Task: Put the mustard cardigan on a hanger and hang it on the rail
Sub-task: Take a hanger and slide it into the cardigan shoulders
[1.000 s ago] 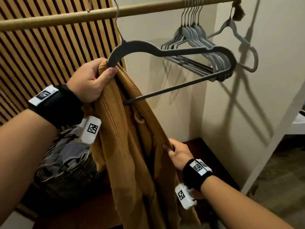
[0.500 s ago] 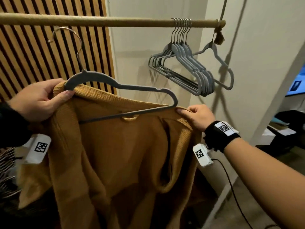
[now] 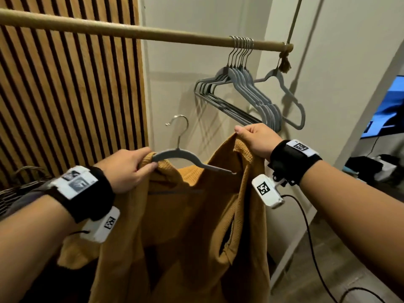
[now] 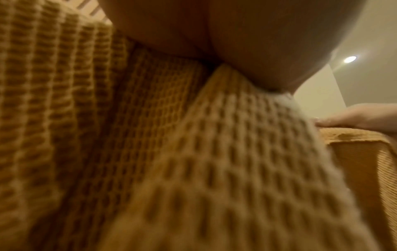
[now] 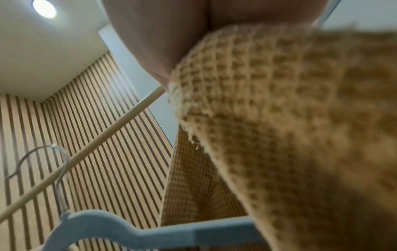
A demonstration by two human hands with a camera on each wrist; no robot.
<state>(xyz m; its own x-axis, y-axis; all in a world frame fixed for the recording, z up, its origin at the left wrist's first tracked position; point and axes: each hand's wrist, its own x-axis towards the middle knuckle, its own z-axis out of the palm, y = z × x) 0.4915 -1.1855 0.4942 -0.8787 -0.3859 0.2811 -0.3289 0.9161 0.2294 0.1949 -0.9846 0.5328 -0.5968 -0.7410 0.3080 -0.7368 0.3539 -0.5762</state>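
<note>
The left hand (image 3: pixel 127 169) pinches the mustard cardigan (image 3: pixel 196 226) against one end of the grey hanger (image 3: pixel 181 155). The right hand (image 3: pixel 254 138) grips the other shoulder, raised above the hanger's far arm. Both hang below the rail (image 3: pixel 131 32), beside empty hangers (image 3: pixel 244 88).

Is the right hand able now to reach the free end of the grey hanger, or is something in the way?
Probably yes. The right hand holds the cardigan shoulder just above the grey hanger's bare end; only cardigan fabric lies between, but the hand is occupied gripping it.
</note>
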